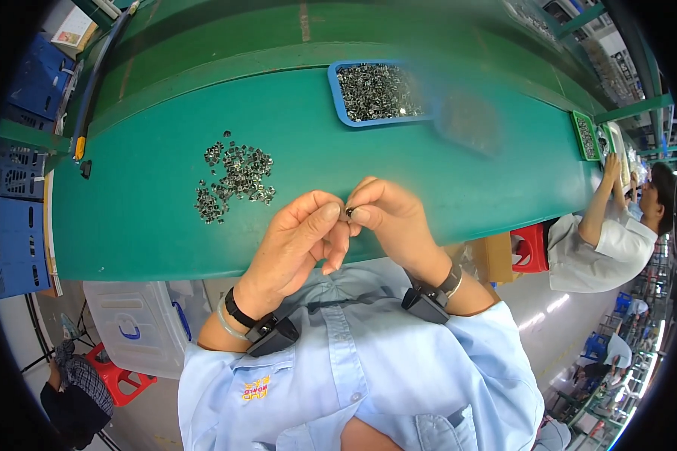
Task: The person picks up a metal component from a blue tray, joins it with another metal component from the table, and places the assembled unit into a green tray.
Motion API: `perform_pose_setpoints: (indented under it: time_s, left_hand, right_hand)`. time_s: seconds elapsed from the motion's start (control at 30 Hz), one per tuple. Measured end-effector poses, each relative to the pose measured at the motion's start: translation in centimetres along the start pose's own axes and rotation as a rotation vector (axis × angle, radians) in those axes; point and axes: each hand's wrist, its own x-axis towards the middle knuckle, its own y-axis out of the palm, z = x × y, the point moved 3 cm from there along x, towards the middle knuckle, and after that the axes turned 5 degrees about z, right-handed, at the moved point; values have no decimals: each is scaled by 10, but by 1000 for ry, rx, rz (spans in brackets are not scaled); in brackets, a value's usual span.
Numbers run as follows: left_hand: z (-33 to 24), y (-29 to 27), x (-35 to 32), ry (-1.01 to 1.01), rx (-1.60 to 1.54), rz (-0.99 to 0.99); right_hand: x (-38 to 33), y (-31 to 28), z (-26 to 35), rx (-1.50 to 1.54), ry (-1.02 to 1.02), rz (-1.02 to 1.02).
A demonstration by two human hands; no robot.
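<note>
Pinched between the right hand's (395,218) thumb and forefinger, a small dark part (349,213) sits where both hands meet, above the near side of the green worktable (293,113). Thumb and forefinger of the left hand (305,233) come together right beside it; whether they also grip the part cannot be told, as the fingertips hide most of it. The left hand's other fingers curl loosely below.

Beyond the left hand, to its left, a loose pile of small black-and-silver parts (241,173) lies spread on the worktable, with a few pieces apart at its edges. Farther back, a blue tray (338,101) holds many similar small pieces, its right end lost behind a blurred patch. Each wrist carries a black strapped-on device. At the far right, a co-worker in a white top (598,252) reaches toward the worktable, near a green-rimmed tray (577,139) of small parts.
</note>
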Motion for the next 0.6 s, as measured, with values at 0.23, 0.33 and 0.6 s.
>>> perform_pose_setpoints:
  time_s: [0.23, 0.33, 0.6]
  left_hand:
    - [-1, 0, 1, -18, -61, 65]
    - [0, 0, 2, -21, -68, 58]
    - [0, 0, 3, -17, -12, 3]
  right_hand:
    - [-1, 0, 0, -36, -12, 3]
    - [-1, 0, 1, -63, -24, -6]
    - [-2, 1, 0, -124, -66, -58]
